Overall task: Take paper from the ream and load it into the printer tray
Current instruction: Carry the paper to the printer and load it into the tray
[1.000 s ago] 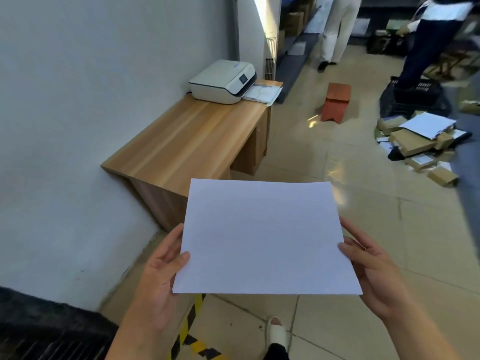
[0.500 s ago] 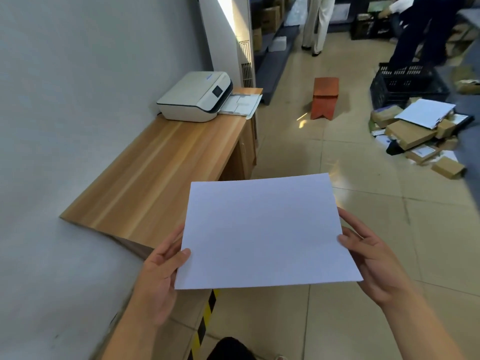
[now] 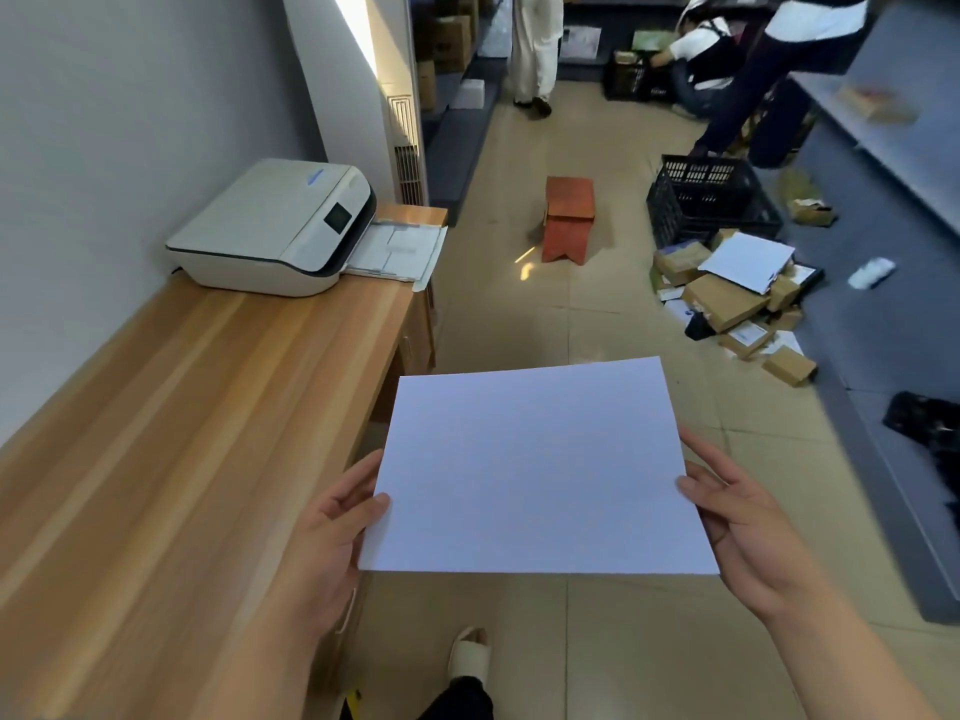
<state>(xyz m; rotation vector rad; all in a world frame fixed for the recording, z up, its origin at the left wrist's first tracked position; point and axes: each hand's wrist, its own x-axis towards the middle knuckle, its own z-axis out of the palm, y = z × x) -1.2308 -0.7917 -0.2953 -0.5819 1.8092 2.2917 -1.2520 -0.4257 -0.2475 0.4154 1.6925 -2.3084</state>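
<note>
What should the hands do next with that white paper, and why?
Probably carry the paper forward and left toward the printer. The left hand and right hand hold it flat by its side edges, over the floor beside the desk. The printer's tray sticks out at the desk's far end.

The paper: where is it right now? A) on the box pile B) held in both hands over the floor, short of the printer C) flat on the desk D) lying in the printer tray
B: the left hand and right hand each grip a side edge of the paper, with the printer and its tray well ahead.
</note>
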